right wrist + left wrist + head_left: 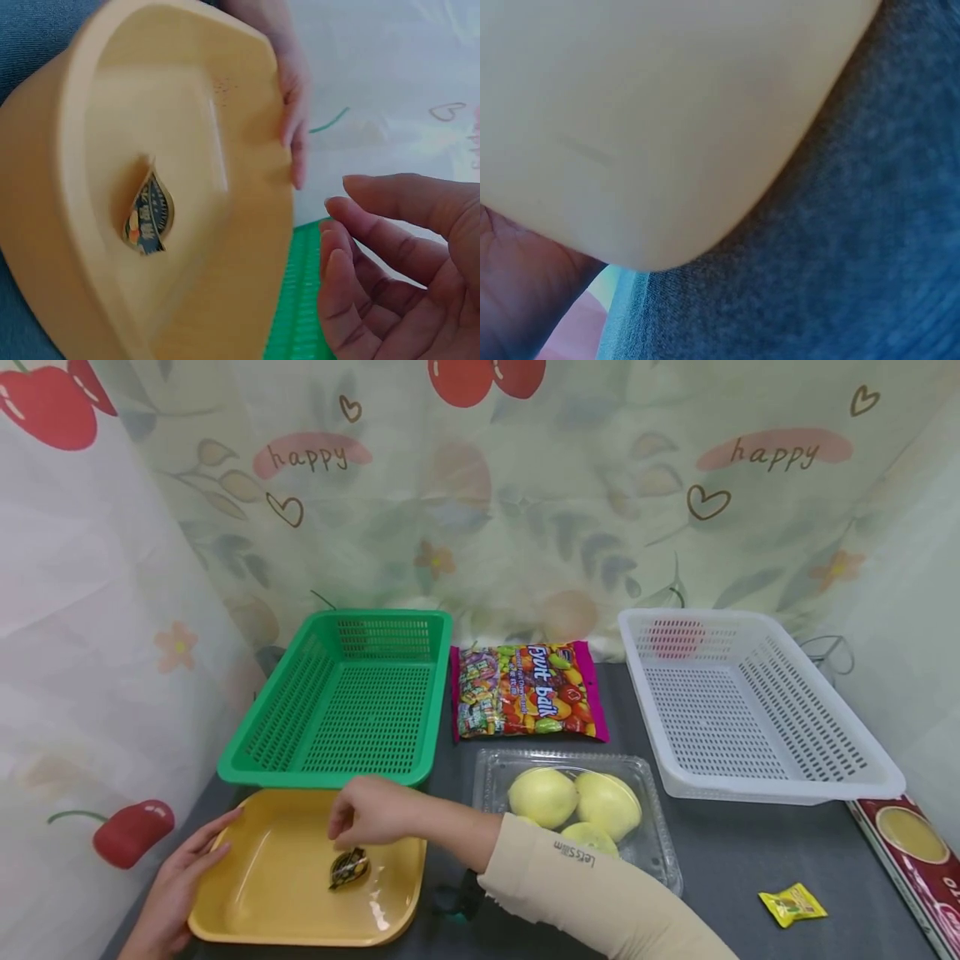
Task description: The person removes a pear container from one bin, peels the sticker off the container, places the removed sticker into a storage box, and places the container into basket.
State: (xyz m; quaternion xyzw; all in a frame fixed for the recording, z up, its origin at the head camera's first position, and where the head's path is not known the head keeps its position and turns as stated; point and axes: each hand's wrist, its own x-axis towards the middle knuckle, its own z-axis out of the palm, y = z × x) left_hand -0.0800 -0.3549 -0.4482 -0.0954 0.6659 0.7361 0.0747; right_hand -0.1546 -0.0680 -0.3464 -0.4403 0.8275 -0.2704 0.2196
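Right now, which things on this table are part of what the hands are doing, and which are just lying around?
In use:
yellow tray
wrapped candy lying in it
left hand on the tray's edge
right hand above the candy

Lying about:
green basket
white basket
candy bag
fruit box
yellow sachet

Two baskets (341,697), three pears (543,797), two candies (348,867)

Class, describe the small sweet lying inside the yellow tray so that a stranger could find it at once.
Start at the green basket; the yellow tray sits directly in front of it. The dark-wrapped sweet lies in the tray, just below the right hand. Unlike the yellow-wrapped sweet lying on the table, its wrapper is dark.
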